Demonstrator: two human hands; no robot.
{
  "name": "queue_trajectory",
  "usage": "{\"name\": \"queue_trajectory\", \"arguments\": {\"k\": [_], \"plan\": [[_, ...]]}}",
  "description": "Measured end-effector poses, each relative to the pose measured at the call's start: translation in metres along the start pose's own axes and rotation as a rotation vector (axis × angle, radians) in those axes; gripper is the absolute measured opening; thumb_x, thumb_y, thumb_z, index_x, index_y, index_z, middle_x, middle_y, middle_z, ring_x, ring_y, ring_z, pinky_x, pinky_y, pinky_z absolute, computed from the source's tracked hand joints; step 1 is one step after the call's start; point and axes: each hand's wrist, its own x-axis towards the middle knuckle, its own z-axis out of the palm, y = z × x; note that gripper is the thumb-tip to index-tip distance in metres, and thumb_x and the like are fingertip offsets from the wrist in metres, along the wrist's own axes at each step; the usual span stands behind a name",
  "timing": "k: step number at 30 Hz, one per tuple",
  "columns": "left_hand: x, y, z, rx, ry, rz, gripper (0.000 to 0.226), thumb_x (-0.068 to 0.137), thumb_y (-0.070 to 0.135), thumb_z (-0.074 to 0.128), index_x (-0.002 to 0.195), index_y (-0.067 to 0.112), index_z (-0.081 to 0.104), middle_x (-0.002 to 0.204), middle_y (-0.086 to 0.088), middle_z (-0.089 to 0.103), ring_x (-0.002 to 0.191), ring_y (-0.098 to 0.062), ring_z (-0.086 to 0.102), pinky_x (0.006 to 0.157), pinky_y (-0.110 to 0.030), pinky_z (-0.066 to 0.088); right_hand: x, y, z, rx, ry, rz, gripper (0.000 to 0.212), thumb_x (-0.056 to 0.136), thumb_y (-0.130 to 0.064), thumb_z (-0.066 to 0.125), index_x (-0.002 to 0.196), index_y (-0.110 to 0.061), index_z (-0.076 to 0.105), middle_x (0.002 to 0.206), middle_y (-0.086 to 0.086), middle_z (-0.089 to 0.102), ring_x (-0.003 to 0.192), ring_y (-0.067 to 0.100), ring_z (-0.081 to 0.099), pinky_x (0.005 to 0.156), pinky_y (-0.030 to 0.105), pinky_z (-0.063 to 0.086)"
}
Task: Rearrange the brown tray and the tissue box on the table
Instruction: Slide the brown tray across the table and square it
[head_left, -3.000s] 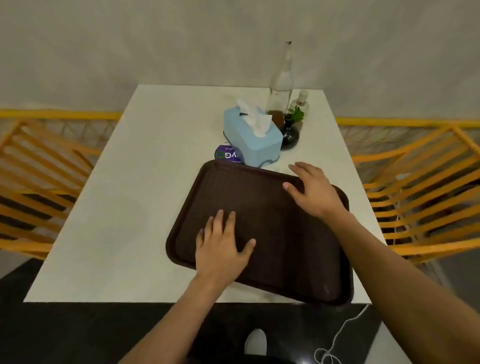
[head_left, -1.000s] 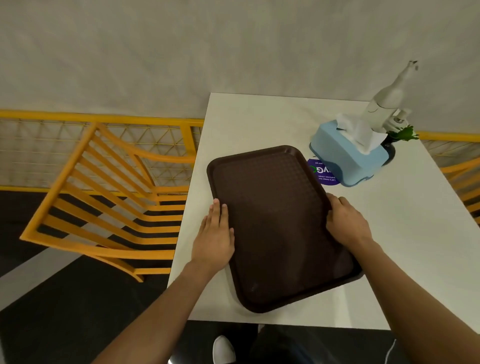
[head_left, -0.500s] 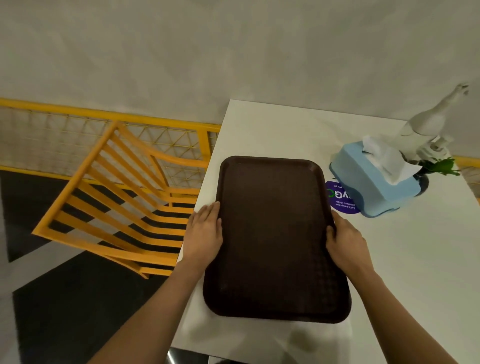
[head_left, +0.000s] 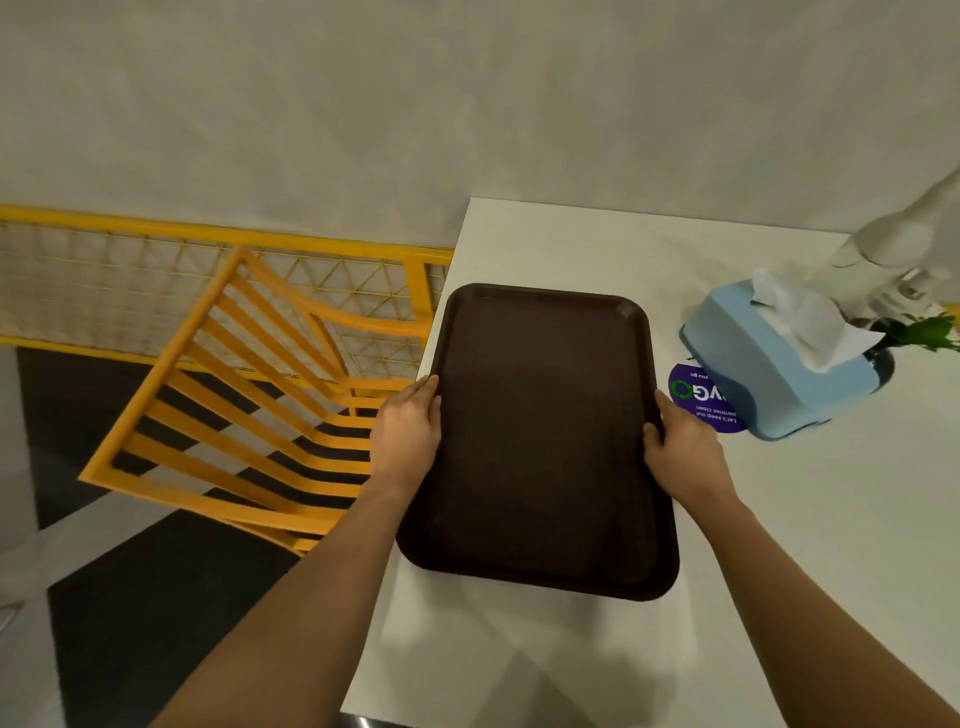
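A plain grey wall (head_left: 467, 104) was seen behind a white table (head_left: 831, 519). A yellow slatted chair (head_left: 234, 415) was set just beside the table's left edge, backed by a yellow mesh railing (head_left: 156, 270). Dark floor (head_left: 145, 623) was crossed by pale bands.

Soft, fairly dim indoor light falls from above, leaving a faint shadow on the white counter (head_left: 597, 675) near the lower edge and no strong glare. The wide lens bends straight lines toward the frame's edges. The pale glass bottle (head_left: 898, 244) at far right is smeared with blur.
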Motion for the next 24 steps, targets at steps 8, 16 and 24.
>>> {"name": "queue_trajectory", "arguments": {"k": [8,16,24], "plan": [[0.014,-0.019,-0.008,-0.032,-0.018,0.0,0.041,0.105,0.022,0.049,0.144,0.009,0.056,0.143,-0.01,0.061,0.13,-0.025,0.058,0.108,-0.04,0.048,-0.001,-0.023,0.003,0.012,-0.031,0.065,0.056,0.104,-0.022,0.053,0.157,-0.018,0.036,0.137,0.013,0.062,0.114,0.033,0.065,0.098,0.047,0.052],[0.004,-0.024,-0.007,-0.072,-0.009,0.022,0.041,0.104,0.022,0.051,0.143,0.011,0.057,0.142,-0.008,0.062,0.128,-0.025,0.06,0.105,-0.039,0.051,-0.018,-0.023,0.005,0.016,-0.019,0.11,0.056,0.104,-0.023,0.052,0.157,-0.021,0.036,0.14,0.011,0.061,0.118,0.034,0.064,0.1,0.047,0.05],[0.001,-0.02,-0.01,-0.045,-0.016,-0.004,0.041,0.105,0.024,0.05,0.144,0.013,0.056,0.14,-0.008,0.063,0.124,-0.025,0.063,0.1,-0.039,0.053,-0.018,-0.028,0.004,0.0,-0.042,0.133,0.058,0.104,-0.025,0.053,0.158,-0.022,0.032,0.138,0.011,0.062,0.116,0.032,0.065,0.098,0.044,0.051]]}}
